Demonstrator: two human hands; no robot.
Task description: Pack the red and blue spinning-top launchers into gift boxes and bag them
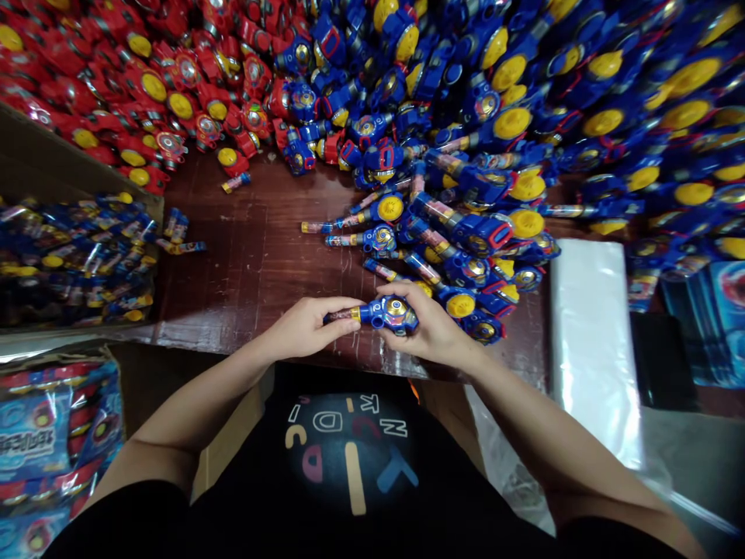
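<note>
Between my hands, just above the table's front edge, is a blue toy [397,312] with a round gold-and-silver disc on its face. My right hand [427,322] is closed around the toy's wide body. A small tube [344,314] with a yellow band and a printed wrap sticks out of its left end. My left hand [314,326] pinches this tube between thumb and fingers; the tube meets the toy's blue socket. Close beyond my right hand lie similar blue toys [466,270], several with tubes fitted.
Red toys [186,70] heap at the back left, more blue toys [512,78] at the back right. A box [154,233] of small tubes stands left. Clear plastic bags [594,341] lie right, beside printed blue cards [715,318]. Packed toys [52,435] fill a lower-left carton.
</note>
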